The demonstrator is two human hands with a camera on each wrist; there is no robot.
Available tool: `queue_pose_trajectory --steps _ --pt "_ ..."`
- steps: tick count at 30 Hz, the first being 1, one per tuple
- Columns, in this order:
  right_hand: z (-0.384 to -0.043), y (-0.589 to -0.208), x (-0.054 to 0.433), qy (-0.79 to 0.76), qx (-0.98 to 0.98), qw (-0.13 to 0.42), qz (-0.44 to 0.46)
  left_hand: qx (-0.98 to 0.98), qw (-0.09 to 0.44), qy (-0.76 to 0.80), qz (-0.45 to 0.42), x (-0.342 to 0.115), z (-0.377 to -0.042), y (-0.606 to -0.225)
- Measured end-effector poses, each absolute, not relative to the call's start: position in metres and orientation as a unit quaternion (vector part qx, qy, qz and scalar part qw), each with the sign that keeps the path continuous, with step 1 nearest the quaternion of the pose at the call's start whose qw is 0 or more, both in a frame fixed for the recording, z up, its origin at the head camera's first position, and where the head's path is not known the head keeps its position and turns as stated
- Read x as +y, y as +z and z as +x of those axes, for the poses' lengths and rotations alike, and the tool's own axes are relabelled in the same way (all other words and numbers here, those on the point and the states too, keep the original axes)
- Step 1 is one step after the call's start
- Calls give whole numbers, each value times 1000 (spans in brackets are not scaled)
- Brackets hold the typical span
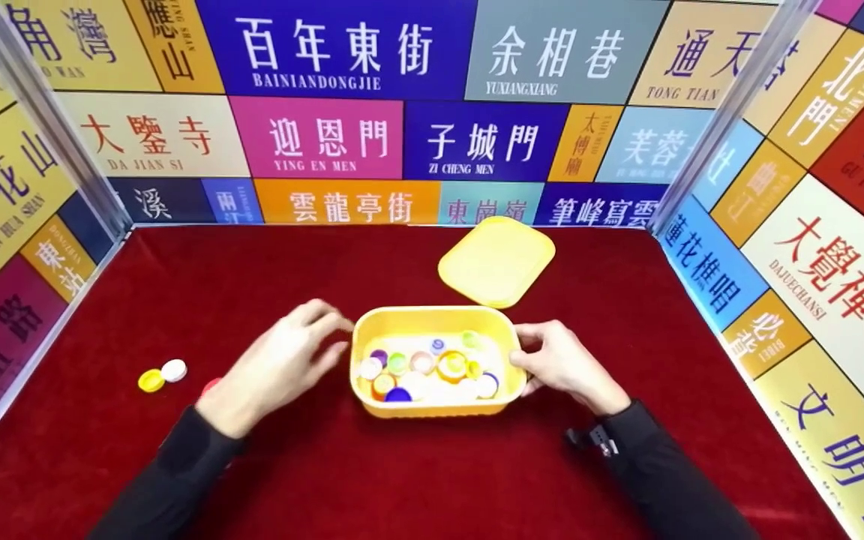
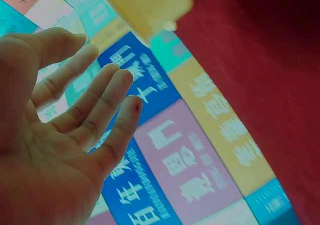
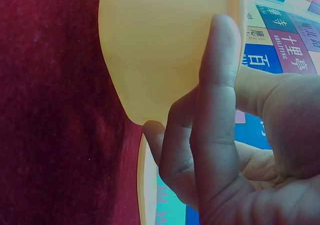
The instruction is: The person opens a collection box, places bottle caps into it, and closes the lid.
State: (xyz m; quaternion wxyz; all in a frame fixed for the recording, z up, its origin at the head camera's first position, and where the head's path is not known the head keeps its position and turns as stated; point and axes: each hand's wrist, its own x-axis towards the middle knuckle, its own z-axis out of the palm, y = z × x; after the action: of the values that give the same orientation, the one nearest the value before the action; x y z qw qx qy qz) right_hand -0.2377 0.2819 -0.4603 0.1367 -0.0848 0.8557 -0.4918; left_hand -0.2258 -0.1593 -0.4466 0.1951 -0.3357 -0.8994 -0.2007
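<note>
A yellow plastic box (image 1: 432,409) stands on the red cloth, holding several small round caps (image 1: 422,363) in purple, green, white, orange and yellow. My right hand (image 1: 563,364) grips its right end, thumb over the rim and fingers against the outer wall. In the right wrist view those fingers (image 3: 215,110) lie along the yellow wall. My left hand (image 1: 282,364) is beside the box's left end, fingers loosely bent and holding nothing. The left wrist view shows the left palm (image 2: 55,155) with a gap between its fingertips and the box (image 2: 150,7).
Behind the box lies a yellow lid (image 1: 498,261). Off to the left are a yellow cap (image 1: 151,380) and a white cap (image 1: 174,370); a red cap (image 1: 211,385) is partly hidden by my left wrist. Printed panels (image 1: 327,139) wall the table's back and sides.
</note>
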Motion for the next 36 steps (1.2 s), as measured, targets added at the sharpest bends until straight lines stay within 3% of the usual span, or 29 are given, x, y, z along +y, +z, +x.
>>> queue_pose_trajectory --steps 15,22,27,36 --pt "-239 -459 280 -496 853 136 -88 -945 187 -218 -158 -297 -216 -476" --pt "-238 -459 281 -497 852 136 -94 -972 81 -209 -73 -353 -210 -482" --pt "-238 -461 281 -498 852 138 -89 -978 35 -198 -64 -370 -206 -479" --pt "-239 -460 280 -493 855 133 -86 -976 30 -200 -76 -365 -206 -480"
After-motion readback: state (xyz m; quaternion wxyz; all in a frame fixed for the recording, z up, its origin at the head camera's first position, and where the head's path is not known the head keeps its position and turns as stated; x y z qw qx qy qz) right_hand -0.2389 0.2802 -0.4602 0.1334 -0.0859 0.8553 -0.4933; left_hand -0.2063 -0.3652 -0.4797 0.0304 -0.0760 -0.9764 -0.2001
